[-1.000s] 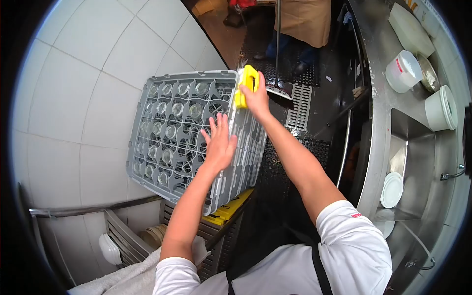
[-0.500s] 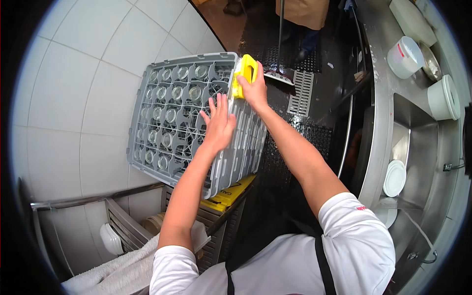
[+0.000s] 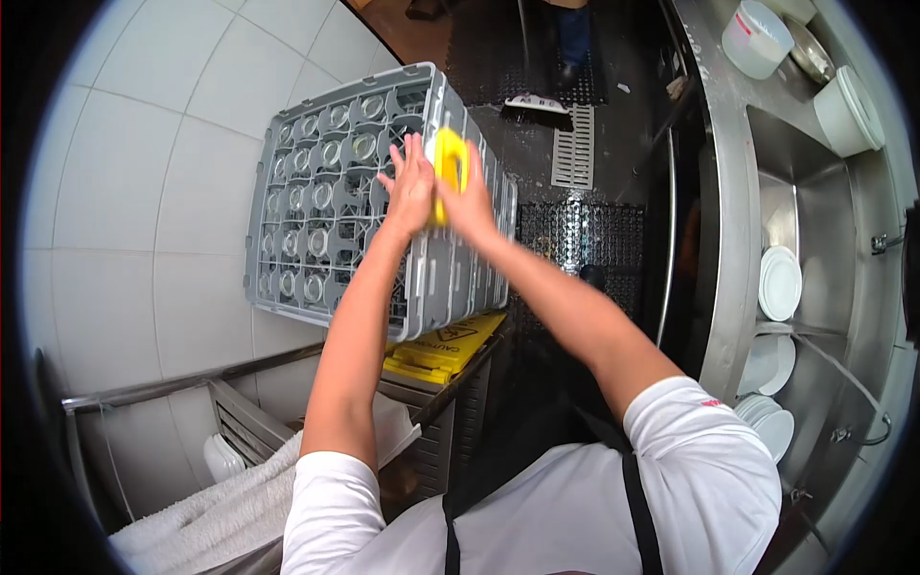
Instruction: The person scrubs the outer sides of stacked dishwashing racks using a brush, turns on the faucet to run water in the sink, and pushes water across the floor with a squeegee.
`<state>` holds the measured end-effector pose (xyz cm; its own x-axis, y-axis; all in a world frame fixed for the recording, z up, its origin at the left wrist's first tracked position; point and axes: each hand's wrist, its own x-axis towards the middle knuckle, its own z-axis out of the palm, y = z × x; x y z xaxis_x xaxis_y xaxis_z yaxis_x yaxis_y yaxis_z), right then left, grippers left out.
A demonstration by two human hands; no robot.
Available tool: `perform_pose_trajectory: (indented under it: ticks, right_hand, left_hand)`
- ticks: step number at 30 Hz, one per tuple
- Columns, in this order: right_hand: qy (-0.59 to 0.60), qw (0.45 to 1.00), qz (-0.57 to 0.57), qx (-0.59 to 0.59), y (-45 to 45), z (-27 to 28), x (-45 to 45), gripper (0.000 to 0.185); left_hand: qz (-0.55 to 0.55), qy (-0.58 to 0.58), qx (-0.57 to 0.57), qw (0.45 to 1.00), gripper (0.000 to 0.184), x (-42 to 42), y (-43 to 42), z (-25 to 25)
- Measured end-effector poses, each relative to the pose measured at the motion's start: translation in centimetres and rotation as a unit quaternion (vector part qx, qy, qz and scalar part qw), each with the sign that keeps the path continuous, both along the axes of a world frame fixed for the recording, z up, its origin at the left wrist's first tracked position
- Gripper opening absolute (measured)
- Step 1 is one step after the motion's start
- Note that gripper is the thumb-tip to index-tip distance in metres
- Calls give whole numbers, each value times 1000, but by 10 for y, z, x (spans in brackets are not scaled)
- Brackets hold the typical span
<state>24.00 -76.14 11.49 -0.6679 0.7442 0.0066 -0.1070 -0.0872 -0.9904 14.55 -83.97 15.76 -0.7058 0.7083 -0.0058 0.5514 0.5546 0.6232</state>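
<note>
Plainly, the right hand (image 3: pixel 467 203) has its fingers curled round the handle of a yellow brush (image 3: pixel 450 171), the thumb on the near side; motion blur and the handle hide how tightly they close. The brush is upright in the view, its pale bristle side against the outer side of a grey glass rack (image 3: pixel 331 206), just below the rim. The left hand (image 3: pixel 410 192) is open, laid over the rack's edge with its fingers extended and slightly spread on the grid; it pinches nothing, and it is just beside the brush. Rows of clear glasses (image 3: pixel 323 196) sit in the rack's compartments, and more grey rack sides show beneath. Close to the rack's lower corner, a yellow caution sign (image 3: pixel 450 347) lies on a dark slatted unit (image 3: pixel 422 460), with a white towel (image 3: pixel 216 498) nearer the person. White wall tiles (image 3: pixel 115 182) rise on the far left. Across the wet floor are a drain grate (image 3: pixel 573 153) and a white-edged floor tool (image 3: pixel 537 103). On the right, a metal sink (image 3: pixel 815 206) has white lids or plates (image 3: pixel 781 285) near it, and white tubs (image 3: pixel 848 115) stand on the surface.
</note>
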Motion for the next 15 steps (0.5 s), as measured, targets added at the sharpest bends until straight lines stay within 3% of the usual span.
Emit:
perform_pose_trajectory:
  ticks: [2,6,11,14,15]
  right_hand:
    - [-37,999,12,13,24,16,-13,79]
    - [20,996,53,-65,-37,4,45,84]
    - [39,995,82,-28,-85,6,100,90]
    - [12,996,44,-77,-29,8,30,85]
    - [4,1000,-10,10,-9,5,6,80]
  left_hand:
    - [0,7,-7,1000,90,2,-1,2]
    - [3,4,-13,1000,93,7,2,9]
    - [-18,-2,-12,1000,97,3,0,8]
    - [-22,-12,-16,1000,94,1,-2,9]
    - [-20,-12,-16,1000,93,1,-3,8]
